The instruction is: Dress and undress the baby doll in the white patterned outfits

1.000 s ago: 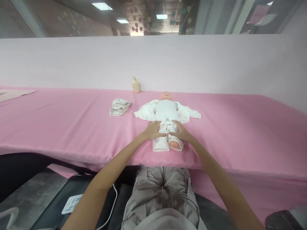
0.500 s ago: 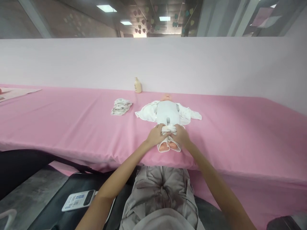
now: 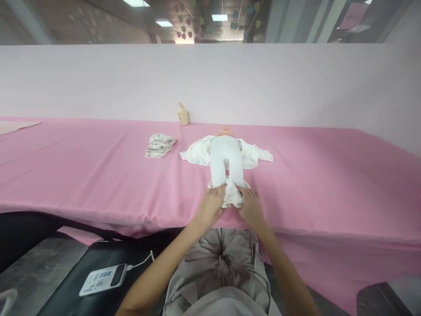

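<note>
A baby doll (image 3: pixel 226 147) with a pale cloth body lies on its back, its head away from me and its legs toward me. A white top (image 3: pixel 200 151) is spread open under and beside its torso. White baby pants (image 3: pixel 233 197) are bunched around the lower ends of the doll's legs, and the feet are hidden. My left hand (image 3: pixel 211 202) grips the pants at the left leg, fingers curled in the fabric. At the other leg, my right hand (image 3: pixel 251 208) is closed on the same pants.
A folded stack of pale cloth (image 3: pixel 160 145) lies left of the doll. Behind it a cream pump bottle (image 3: pixel 183 115) stands near the white wall. Pink cloth (image 3: pixel 108 175) covers the table. A white device with a cable (image 3: pixel 103 280) rests on a black chair at lower left.
Both my hands have moved toward me, drawing the pants down from the doll's thighs to its lower legs. The cloth legs are now bare, and the feet no longer show.
</note>
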